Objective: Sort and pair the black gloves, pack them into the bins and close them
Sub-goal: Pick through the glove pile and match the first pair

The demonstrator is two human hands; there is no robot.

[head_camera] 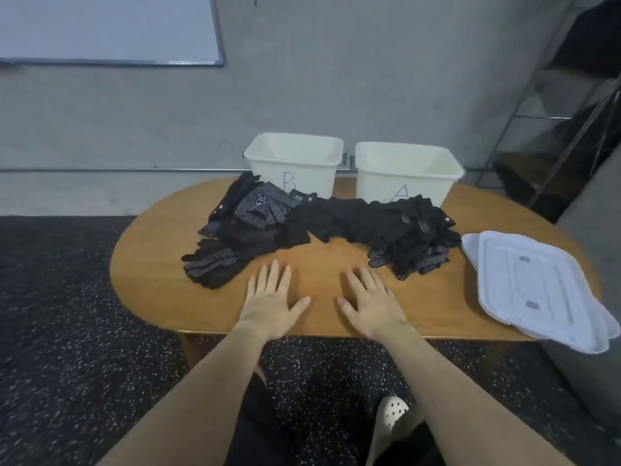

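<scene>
None of the work is done yet, as far as I can judge. My left hand [272, 301] and right hand [373, 304] both lie flat on the table [151, 264] near its front edge, fingers straight and spread, holding nothing, with a bare strip of wood between them and the gloves [322, 227].

The gloves sit unsorted in 1 long heap across the middle of the table. Its long axis runs left to right, roughly parallel to the back edge, sagging toward me at both ends. The left end reaches toward the front-left, where a few gloves point their fingers left; the right end piles up near the lids [534, 290], with fingertips there aimed toward the front edge. Some gloves show pale grip dots and others look plain black, though I cannot tell from this soft view how many kinds there are.

2 bins stand open at the back edge, bin B [294, 163] on the left and bin A [408, 173] on the right, and both look empty inside. The heap touches or hides their lower fronts. The lids are stacked at the right edge, overhanging it.

Still ahead of me: separating the gloves, matching pairs, filling both bins, and fitting the lids.
</scene>
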